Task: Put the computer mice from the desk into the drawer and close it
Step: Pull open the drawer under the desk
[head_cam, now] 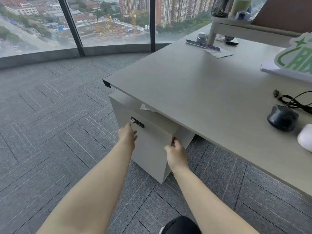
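Your hands are on the drawer front under the desk's near-left corner.

Your right hand [176, 153] curls its fingers round the right edge of the drawer [152, 149]; your left hand [127, 135] lies flat and open below the black lock [137, 122]. On the desk [194, 85] by its right edge lie a black mouse [282, 117] and white mouse [306, 139], near a green-lettered sign [297, 59] whose writing is cut off. Grey carpet, city windows.

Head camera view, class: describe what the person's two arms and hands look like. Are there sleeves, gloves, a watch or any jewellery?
Both arms are bare from hand to the bottom edge of the picture: no sleeves in view. The left hand and the right hand wear no gloves, and no watch, bracelet or ring shows on the parts that are visible. The right hand's fingertips are hidden, so rings there cannot be ruled out.
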Motion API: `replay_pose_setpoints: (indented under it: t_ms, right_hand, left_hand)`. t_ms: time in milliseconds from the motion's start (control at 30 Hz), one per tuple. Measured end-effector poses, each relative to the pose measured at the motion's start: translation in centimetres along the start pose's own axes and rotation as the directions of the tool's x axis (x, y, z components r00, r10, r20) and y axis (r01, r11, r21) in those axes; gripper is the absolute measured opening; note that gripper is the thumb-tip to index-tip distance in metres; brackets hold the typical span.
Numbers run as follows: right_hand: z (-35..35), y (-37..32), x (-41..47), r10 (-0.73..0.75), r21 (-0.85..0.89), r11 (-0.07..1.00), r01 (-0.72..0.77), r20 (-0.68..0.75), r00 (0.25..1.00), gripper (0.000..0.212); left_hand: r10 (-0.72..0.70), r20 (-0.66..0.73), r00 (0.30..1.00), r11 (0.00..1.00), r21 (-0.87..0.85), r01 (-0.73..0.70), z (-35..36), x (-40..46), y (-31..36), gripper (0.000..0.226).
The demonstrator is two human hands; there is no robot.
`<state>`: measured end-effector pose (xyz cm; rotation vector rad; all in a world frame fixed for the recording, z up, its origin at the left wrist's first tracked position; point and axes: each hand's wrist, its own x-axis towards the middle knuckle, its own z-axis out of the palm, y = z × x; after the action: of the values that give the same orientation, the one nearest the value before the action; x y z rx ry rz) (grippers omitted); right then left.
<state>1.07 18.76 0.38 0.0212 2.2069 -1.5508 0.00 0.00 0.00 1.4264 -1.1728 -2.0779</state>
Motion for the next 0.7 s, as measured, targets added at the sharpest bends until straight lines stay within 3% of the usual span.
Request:
replay_pose_setpoints:
  t_ms: [67,300,400,700]
  right_hand:
    - [0.5,0.1,0.3,-0.022,-0.044,0.999,0.021,-0.041,0.999,0.055]
    - [1.8,1.2,0.2,-0.050,0.008,0.999,0.052,-0.108,0.993,0.065]
    - [1.9,1.1,0.0,-0.042,0.015,0.999,0.044,-0.116,0.992,0.065]
    - [1.2,1.7,-4.6,-0.057,0.043,0.997,0.058,-0.014,0.998,0.050]
  left_hand:
    - [-0.009,-0.007,1.000,1.000,0.007,0.009,0.8,1.2,0.5,0.037]
    - [0.032,-0.034,0.999,0.997,0.073,-0.029,2.1,4.4,0.1,0.024]
    - [0.044,-0.059,0.997,0.995,0.090,-0.038,2.1,4.9,-0.1,0.031]
    - [0.025,-0.128,0.991,0.999,0.029,-0.021,-2.4,1.9,-0.6,0.030]
